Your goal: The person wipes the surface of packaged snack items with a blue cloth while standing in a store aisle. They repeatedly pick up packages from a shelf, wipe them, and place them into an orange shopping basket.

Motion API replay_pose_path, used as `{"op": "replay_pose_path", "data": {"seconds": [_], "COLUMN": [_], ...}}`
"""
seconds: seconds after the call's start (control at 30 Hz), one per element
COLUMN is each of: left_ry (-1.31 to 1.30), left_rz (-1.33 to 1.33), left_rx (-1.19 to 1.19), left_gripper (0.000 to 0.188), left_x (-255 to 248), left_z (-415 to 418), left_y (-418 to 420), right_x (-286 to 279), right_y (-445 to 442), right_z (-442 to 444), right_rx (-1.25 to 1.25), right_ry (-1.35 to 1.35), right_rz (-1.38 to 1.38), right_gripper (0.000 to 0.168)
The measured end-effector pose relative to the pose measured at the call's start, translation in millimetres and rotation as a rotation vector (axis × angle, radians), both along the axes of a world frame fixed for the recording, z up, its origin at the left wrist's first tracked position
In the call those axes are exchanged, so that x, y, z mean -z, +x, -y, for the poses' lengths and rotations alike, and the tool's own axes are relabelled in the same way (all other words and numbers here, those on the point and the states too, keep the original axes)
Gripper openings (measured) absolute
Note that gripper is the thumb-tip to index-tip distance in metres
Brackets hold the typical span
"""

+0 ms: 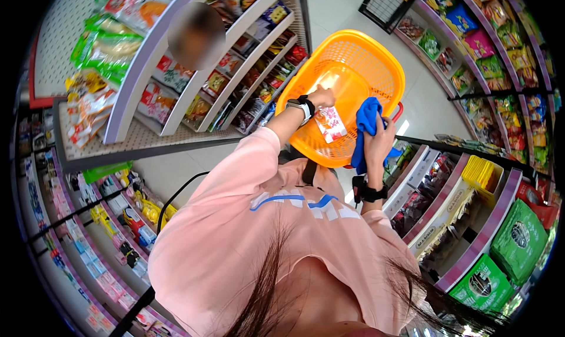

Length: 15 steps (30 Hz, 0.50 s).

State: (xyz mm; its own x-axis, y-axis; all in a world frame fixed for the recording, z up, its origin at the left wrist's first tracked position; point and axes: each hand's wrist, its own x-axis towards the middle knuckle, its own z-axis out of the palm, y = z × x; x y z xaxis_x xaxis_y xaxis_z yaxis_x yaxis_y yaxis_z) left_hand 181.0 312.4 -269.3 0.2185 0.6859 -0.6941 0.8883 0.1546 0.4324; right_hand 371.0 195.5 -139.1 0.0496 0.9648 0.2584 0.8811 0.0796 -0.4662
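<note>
An orange plastic shopping basket is in front of my body, its open top facing me. My left hand reaches over the basket's left side into it, with a watch on the wrist. Its fingers look curled, and whether they grip anything is hidden. Close below that hand, inside the basket, is a white and pink printed snack packet. At the basket's right rim, my right hand grips a bunched blue cloth. Part of the cloth hangs down outside the basket.
Shelves of bagged snacks stand close on the left, with more snack shelves at the far right. A nearer right shelf holds yellow plastic baskets and green packages. A black cable loops beside my left side.
</note>
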Motion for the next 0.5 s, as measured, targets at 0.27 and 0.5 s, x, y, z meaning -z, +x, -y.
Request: {"op": "replay_pose_path", "data": {"seconds": [0.27, 0.5], "left_ry": [-0.284, -0.056], "left_rz": [-0.141, -0.290], "left_rx": [0.006, -0.150], "left_gripper": [0.055, 0.067], "left_x": [45.9, 94.0], "left_z": [10.2, 34.9], "left_y": [21.5, 38.5], "right_x": [30.4, 39.4], "right_y": [18.3, 28.7], "right_z": [9.2, 5.0], "right_rx": [0.105, 0.120], "right_ry": [-0.061, -0.124], "right_rz": [-0.166, -0.212], "right_gripper": [0.051, 0.047]}}
